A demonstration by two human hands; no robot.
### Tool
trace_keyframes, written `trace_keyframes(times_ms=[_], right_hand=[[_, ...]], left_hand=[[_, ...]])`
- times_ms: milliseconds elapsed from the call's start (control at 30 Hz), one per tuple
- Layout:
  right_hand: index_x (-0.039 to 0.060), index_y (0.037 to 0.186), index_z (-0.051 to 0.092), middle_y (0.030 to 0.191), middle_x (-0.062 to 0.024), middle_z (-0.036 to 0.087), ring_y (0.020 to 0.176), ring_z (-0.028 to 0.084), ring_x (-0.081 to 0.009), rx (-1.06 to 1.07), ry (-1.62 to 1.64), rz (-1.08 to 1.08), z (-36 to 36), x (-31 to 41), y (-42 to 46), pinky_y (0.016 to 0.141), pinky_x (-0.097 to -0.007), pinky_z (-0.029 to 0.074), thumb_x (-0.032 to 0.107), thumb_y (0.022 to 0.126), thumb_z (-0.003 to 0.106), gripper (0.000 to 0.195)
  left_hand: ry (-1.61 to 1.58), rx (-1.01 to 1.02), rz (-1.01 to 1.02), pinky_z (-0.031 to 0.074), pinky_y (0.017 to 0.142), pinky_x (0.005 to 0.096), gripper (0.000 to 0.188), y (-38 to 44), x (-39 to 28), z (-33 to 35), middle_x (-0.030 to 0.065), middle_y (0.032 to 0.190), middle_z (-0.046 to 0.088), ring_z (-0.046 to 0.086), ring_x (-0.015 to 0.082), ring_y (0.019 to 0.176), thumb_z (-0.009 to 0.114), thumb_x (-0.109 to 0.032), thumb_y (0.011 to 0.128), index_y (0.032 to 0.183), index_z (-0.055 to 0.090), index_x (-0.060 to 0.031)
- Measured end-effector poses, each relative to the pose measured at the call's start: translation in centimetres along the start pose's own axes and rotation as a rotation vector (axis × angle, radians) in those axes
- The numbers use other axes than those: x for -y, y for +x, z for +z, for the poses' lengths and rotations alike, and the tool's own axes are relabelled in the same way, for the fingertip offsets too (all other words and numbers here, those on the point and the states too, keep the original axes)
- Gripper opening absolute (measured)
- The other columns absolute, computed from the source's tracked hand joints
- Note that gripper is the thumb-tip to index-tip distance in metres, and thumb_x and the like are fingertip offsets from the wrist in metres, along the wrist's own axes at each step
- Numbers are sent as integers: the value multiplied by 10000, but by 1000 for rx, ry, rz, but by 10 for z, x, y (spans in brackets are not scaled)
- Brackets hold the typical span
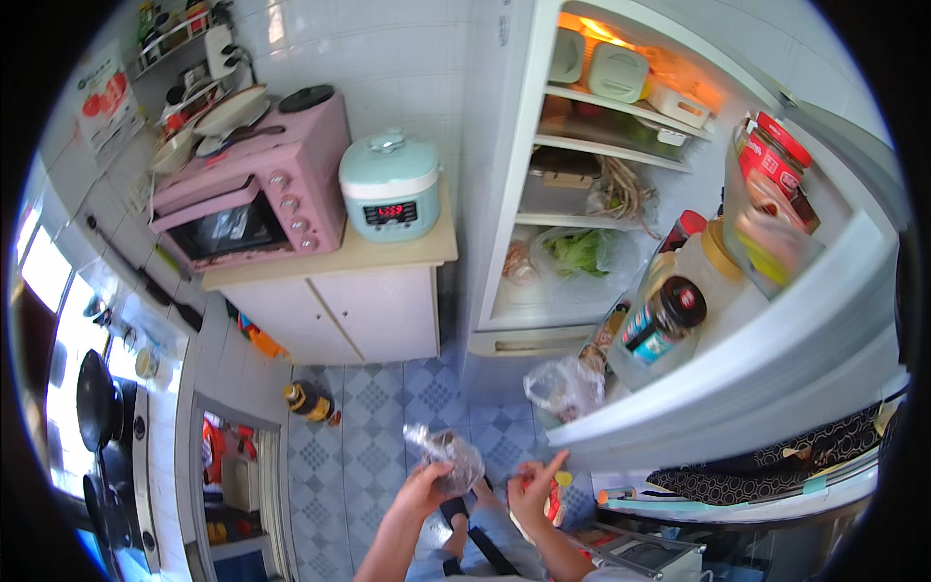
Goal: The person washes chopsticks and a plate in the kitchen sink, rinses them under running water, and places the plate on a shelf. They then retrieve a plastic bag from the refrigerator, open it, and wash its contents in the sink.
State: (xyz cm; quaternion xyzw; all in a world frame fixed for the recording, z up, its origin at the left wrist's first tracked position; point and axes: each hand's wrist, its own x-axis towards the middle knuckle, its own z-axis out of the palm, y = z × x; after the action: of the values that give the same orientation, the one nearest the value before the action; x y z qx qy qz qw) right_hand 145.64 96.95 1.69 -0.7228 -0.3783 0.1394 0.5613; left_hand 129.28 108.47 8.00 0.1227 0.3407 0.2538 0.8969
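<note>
My left hand [428, 486] grips a small clear plastic bag [454, 460] with something dark inside; the contents are too blurred to name. With its index finger stretched out, my right hand [534, 491] is at the lower edge of the open refrigerator door [654, 418] and holds nothing. Whether the fingertip touches the door, I cannot tell. In the door's lowest rack sits a knotted white plastic bag [566, 389], and above it stands a dark-lidded jar [665, 316]. Leafy greens [580, 251] in clear plastic lie on the bottom shelf inside the refrigerator [502, 309].
A pink toaster oven [291, 164] and a light-blue electric cooker [391, 185] stand on a low cabinet [378, 313]. A dark bottle [311, 402] is on the tiled floor [313, 458]. Pans [96, 400] rest on the stove at left. A cluttered table [727, 502] lies behind the door.
</note>
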Motion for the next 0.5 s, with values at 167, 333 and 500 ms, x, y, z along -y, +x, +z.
trace_keyframes(times_ms=[167,333,500], right_hand=[[28,1376,75,905,-89,523,667,501,-130,145,-90,128,25,64,44,598,-238,429,-73,719,511,795],[30,1150,482,1028,-80,493,822,498,-124,437,362,212,65,107,101,689,-242,423,68,775,580,389],[44,1039,564,1074,-81,470,935,473,-190,717,199,-464,103,225,130,812,-307,395,136,713,661,351]], left_hand=[[54,4,175,505,728,359,392,-13,-30,30,100,996,585,592,210,892,629,-181,782,1099,483,-3],[29,-18,359,508,747,356,408,-45,-62,46,90,1007,586,593,200,895,630,-143,782,1128,462,-7],[295,-278,630,490,672,286,427,-60,-82,33,40,892,585,559,112,798,691,-142,721,1078,494,-14]])
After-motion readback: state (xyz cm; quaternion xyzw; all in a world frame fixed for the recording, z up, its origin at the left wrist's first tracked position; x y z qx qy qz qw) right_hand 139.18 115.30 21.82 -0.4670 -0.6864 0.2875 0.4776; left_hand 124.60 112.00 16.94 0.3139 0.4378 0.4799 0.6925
